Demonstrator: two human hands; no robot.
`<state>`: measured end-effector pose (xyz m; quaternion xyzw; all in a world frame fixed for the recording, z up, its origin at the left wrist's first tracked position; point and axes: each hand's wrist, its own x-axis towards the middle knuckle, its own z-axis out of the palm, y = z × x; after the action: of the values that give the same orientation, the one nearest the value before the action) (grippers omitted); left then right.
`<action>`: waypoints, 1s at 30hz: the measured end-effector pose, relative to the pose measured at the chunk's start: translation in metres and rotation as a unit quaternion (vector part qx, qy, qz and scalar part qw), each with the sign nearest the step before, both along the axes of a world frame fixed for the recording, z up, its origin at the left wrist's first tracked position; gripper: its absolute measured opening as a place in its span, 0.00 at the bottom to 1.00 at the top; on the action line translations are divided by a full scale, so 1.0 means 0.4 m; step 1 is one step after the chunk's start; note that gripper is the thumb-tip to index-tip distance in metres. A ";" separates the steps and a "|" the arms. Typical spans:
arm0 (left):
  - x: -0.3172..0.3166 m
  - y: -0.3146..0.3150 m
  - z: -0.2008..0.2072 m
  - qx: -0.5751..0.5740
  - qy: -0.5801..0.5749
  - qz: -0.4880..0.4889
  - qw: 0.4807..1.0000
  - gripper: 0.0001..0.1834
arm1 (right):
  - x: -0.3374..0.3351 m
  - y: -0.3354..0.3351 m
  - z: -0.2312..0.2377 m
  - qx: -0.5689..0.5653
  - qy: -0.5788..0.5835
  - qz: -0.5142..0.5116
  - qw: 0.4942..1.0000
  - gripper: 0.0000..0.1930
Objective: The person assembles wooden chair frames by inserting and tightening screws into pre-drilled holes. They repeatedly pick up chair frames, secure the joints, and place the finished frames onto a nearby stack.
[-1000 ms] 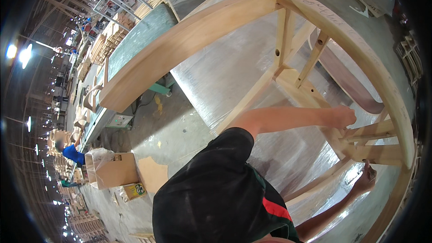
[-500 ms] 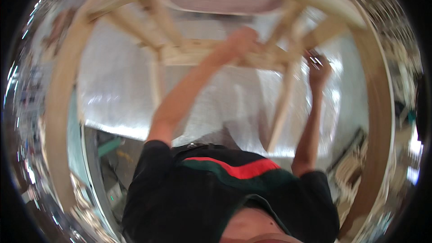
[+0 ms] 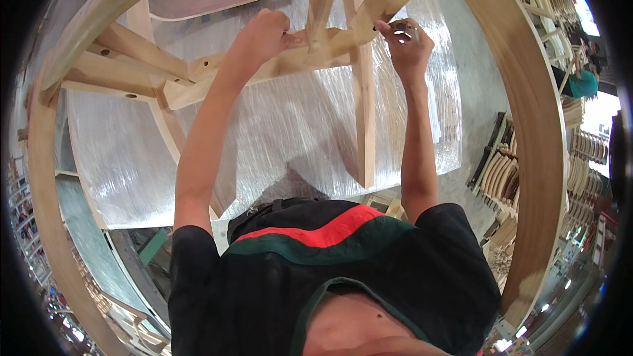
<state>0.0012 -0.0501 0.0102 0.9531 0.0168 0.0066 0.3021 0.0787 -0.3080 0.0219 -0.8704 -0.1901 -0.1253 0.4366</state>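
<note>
- Floor [image 3: 478, 102]: bare grey concrete, right of the film-wrapped counter [image 3: 283, 132].
- Left: second table [image 3: 92, 224], grey-green top.
- Right: curved wooden parts [image 3: 502, 175], closely stacked; more stacks behind.
- Upper right: bright white light patch [image 3: 585, 16]; window or lamp, cannot tell.

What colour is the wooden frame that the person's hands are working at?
The wooden frame is pale yellowish brown, best seen in the head view.

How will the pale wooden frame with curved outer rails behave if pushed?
The wooden frame should stay stiff, given its thick, joined rails. It may be heavy: the wood looks solid. It might slide easily if resting on the shiny, clear-film-wrapped surface.
</note>
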 end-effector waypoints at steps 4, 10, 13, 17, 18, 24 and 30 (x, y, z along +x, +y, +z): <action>0.016 0.017 -0.022 -0.023 -0.014 -0.037 0.999 0.11 | 0.007 -0.032 0.001 0.055 0.054 0.070 0.995 0.08; 0.006 0.002 -0.026 0.003 -0.102 -0.037 0.994 0.09 | 0.011 -0.002 -0.012 0.006 -0.014 0.015 1.000 0.11; 0.007 0.005 -0.014 0.011 -0.069 -0.044 0.997 0.09 | 0.016 -0.014 -0.020 0.080 -0.025 0.061 0.995 0.15; 0.015 0.029 -0.032 -0.031 -0.064 -0.095 0.993 0.09 | 0.016 0.004 -0.047 0.022 -0.076 -0.033 0.996 0.13; 0.015 0.031 -0.020 -0.034 -0.034 -0.110 0.993 0.10 | 0.010 0.010 -0.049 0.030 -0.084 -0.040 0.995 0.13; -0.008 0.058 -0.054 -0.239 -0.040 -0.079 0.967 0.17 | -0.007 0.019 -0.061 0.199 -0.021 -0.004 0.980 0.04; -0.036 0.046 -0.116 -0.334 -0.070 0.020 0.940 0.20 | -0.025 0.033 -0.055 0.340 0.038 0.066 0.937 0.03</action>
<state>-0.0131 -0.0317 -0.0362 0.7938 0.0155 0.0736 0.6035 0.0686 -0.2947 -0.0001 -0.6595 -0.1764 -0.1205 0.7207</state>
